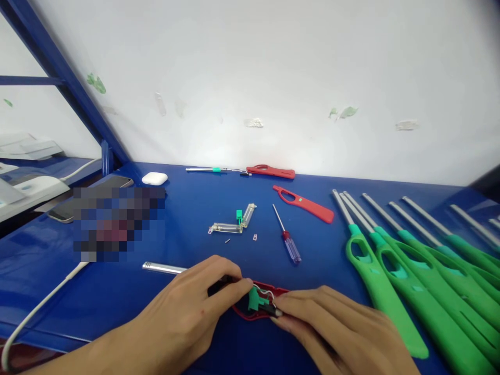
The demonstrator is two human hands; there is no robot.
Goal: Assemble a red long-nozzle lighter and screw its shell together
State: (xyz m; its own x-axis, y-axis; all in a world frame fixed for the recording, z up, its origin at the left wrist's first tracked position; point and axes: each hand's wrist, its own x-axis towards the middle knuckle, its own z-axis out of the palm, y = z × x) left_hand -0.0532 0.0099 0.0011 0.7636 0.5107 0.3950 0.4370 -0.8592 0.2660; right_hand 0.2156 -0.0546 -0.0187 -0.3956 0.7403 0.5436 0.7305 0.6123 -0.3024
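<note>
An opened red lighter casing [279, 289] lies low in front of me, its metal tube [162, 267] pointing left. Inside it sit a green trigger [254, 300], a white wire [267, 291] and a small black igniter [270, 309]. My left hand [191, 302] is closed around the casing's left part, thumb and forefinger near the trigger. From the other side, my right hand [332, 323] pinches at the igniter's end, with its fingers against the casing. The fingers hide much of the casing.
Beyond my hands lie clear fuel tanks [227, 228], a screw [227, 240], a screwdriver [291, 246] and a red casing half [308, 205]. Another red half [271, 171] rests by the wall. Several green lighters [386, 291] lie right; a white earbud case [154, 178] and phone [117, 182] left.
</note>
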